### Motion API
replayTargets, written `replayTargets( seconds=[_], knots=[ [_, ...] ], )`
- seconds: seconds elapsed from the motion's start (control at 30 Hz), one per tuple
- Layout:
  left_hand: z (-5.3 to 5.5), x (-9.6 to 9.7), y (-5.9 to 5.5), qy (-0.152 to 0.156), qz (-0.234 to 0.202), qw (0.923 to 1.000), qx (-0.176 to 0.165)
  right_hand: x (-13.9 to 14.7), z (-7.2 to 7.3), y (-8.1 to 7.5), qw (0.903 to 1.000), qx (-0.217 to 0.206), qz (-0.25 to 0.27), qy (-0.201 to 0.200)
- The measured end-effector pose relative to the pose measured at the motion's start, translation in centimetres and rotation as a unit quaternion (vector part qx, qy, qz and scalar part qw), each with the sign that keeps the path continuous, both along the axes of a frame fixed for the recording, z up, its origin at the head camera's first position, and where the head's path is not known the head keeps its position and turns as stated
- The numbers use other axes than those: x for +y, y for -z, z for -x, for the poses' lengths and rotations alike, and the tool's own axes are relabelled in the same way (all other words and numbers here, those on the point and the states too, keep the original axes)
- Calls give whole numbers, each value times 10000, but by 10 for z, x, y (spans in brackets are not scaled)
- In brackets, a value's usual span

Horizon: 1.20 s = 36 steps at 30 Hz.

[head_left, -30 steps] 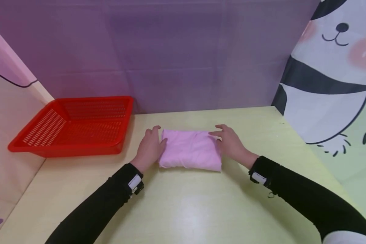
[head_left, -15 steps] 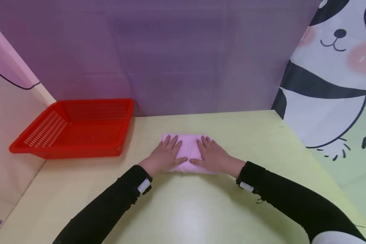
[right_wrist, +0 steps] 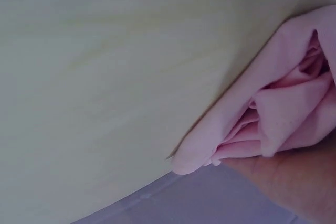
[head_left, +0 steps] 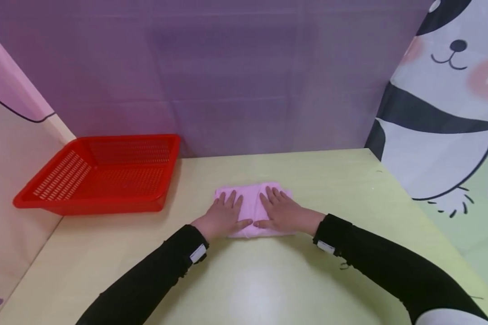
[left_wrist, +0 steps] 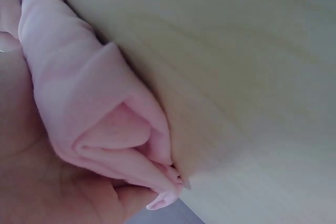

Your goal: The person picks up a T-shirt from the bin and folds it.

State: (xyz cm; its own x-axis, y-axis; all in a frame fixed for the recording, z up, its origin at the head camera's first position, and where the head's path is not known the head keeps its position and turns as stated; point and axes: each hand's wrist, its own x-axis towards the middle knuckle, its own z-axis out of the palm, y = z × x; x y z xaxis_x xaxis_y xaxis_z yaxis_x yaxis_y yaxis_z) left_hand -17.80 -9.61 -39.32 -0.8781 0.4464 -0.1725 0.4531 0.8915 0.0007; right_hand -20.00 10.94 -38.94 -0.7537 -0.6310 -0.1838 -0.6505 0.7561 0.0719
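A pink cloth (head_left: pixel 250 203), folded into a rectangular bundle, lies on the pale tabletop in the head view. My left hand (head_left: pixel 223 216) rests flat on its left half with the fingers spread. On the right half my right hand (head_left: pixel 284 213) presses down in the same way, thumbs pointing toward each other. In the left wrist view the cloth (left_wrist: pixel 105 108) shows its layered, rolled end beside the palm. From the right wrist, the cloth (right_wrist: pixel 278 98) shows several tucked folds along its open side.
A red perforated plastic basket (head_left: pixel 105 198) stands at the back left of the table (head_left: pixel 244 280). Behind the table hangs a purple backdrop (head_left: pixel 227 81), and a panda-print sheet (head_left: pixel 439 158) covers the right side.
Both hands have moved from the cloth's left and right edges inward onto its top, fingers now flat on it. The basket has stayed in place.
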Motion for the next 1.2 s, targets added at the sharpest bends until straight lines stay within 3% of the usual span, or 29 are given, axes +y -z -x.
replayTargets(
  seconds=[0.33,0.73,1.2],
  knots=[
    [14,9,0,-108,140,9998,123,7,25,-1,9993,261,-98,-257],
    [25,18,-5,-156,203,9997,-12,19,33,-1,9995,159,221,-152],
    [22,-5,4,-363,238,9990,81,-6,42,17,9994,120,182,-269]
  ],
)
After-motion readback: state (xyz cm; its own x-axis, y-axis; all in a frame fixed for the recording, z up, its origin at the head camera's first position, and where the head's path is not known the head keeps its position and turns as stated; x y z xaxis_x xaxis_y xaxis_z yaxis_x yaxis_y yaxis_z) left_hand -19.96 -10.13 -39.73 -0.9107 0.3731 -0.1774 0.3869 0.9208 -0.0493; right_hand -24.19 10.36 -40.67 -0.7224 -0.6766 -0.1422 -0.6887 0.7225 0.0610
